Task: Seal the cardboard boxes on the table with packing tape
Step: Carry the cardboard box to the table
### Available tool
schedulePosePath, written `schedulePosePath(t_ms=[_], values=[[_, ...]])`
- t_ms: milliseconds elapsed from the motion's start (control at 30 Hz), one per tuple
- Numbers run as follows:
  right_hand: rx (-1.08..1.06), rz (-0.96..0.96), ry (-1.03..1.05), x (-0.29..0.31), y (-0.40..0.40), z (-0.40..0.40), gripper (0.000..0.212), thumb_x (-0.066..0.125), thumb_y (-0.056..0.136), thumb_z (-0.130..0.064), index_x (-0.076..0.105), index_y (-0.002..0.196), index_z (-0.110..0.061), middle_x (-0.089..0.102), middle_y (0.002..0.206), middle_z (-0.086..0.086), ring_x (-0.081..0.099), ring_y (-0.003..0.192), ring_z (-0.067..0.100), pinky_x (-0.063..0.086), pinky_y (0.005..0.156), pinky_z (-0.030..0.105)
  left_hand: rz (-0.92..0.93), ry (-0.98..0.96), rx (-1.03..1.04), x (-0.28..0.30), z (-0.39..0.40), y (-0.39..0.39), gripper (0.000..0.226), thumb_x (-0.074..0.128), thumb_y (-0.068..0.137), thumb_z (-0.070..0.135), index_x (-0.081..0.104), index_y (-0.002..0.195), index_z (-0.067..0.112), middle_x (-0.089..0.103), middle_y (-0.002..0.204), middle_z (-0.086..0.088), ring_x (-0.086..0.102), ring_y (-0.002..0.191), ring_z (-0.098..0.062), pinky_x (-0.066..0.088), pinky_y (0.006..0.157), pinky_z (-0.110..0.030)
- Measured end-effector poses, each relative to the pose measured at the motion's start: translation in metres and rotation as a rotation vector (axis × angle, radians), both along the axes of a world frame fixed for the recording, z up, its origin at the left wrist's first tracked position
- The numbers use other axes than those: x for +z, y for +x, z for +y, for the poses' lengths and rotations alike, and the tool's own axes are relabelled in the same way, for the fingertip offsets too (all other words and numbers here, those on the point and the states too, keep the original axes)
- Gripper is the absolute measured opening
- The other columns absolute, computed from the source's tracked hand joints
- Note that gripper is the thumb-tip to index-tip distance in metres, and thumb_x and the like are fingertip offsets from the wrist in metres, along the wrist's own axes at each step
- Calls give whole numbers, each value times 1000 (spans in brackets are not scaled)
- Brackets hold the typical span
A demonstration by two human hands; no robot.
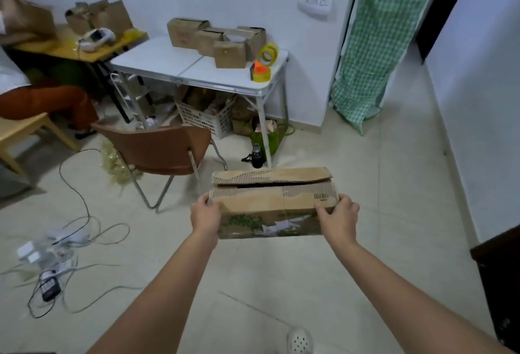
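Your left hand (204, 214) and right hand (339, 217) grip the ends of a worn cardboard box (271, 204), held above the floor, well short of the counter (157, 58) with boxes (219, 41) and tape rolls (263, 68).

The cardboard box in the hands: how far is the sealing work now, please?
Nothing looks sealed yet. In hand: the left hand and the right hand grip the carried box by its ends, above the floor; its top flaps show a gap and torn paper, no fresh tape. Left: the boxes on the white table stand untaped, some open, and the tape dispenser and tape roll lie unused.
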State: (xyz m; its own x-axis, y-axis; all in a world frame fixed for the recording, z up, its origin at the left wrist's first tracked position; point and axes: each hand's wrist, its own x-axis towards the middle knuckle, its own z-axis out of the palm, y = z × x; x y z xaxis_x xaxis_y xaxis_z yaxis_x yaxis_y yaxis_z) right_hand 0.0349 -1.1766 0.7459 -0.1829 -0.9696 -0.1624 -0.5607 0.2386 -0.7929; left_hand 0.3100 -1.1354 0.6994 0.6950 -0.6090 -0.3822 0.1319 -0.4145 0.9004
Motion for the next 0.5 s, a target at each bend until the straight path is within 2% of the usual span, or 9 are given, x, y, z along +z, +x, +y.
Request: schedulePosePath(t_ms=[167, 233, 333, 500], values=[[43, 8, 7, 3, 23, -99, 56, 65, 91, -24, 40, 135, -1, 37, 134, 19, 41, 125, 36, 40, 103, 43, -17, 22, 27, 0, -87, 27, 37, 54, 93, 17, 60, 129, 23, 59, 126, -5, 62, 103, -27, 55, 64, -34], [53, 5, 15, 4, 38, -126, 55, 65, 91, -23, 40, 135, -1, 38, 134, 20, 40, 125, 37, 38, 103, 42, -32, 39, 42, -1, -110, 38, 37, 53, 93, 18, 60, 129, 22, 58, 126, -5, 62, 103, -27, 58, 74, -41], [87, -4, 24, 1, 62, -168, 55, 64, 92, -23, 39, 136, -1, 37, 135, 20, 40, 126, 37, 38, 103, 43, -54, 53, 58, -2, -149, 65, 39, 53, 93, 16, 57, 132, 19, 57, 127, -6, 61, 105, -28, 56, 90, -50], [77, 7, 8, -8, 109, -244, 53, 65, 91, -20, 41, 134, 1, 39, 132, 21, 39, 124, 37, 38, 103, 43, -84, 73, 18, -10, -234, 121, 44, 55, 92, 19, 56, 136, 21, 56, 131, -6, 63, 101, -27, 59, 84, -50]])
